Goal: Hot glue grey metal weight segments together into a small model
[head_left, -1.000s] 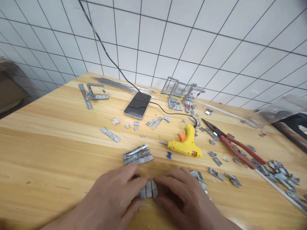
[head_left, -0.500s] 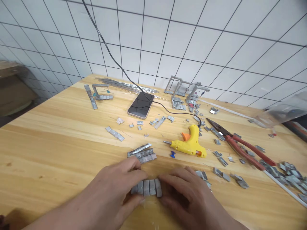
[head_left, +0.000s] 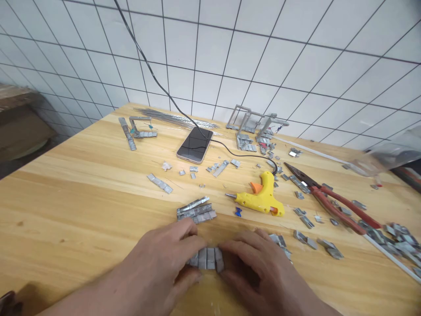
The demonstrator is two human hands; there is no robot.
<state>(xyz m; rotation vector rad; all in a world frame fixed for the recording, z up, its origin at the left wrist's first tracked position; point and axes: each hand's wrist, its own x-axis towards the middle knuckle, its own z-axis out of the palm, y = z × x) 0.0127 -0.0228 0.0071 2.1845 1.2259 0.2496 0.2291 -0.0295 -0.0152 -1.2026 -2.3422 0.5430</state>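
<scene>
A short row of grey metal clips [head_left: 206, 258] lies side by side on the table between my hands. My left hand [head_left: 171, 254] grips the row's left end with thumb and fingers, partly covering it. At the right end, my right hand [head_left: 256, 263] has its curled fingers against the last piece; the thumb is mostly hidden. Just beyond my left fingers lies a small pile of grey metal strips [head_left: 197, 210]. A yellow hot glue gun [head_left: 258, 197] with an orange trigger rests on its side past my right hand, with a small blue piece [head_left: 238, 212] near it.
Red-handled pliers [head_left: 329, 197] lie at right among loose metal clips [head_left: 401, 239]. A phone [head_left: 195, 145] sits farther back, crossed by a black cable [head_left: 148, 66]. Small metal frames [head_left: 246, 127] and thin metal rods [head_left: 174, 117] are near the tiled wall [head_left: 210, 52].
My left hand has slid slightly right along the row, covering more of its left end. My right hand stays nearly still. The whole view has shifted slightly.
</scene>
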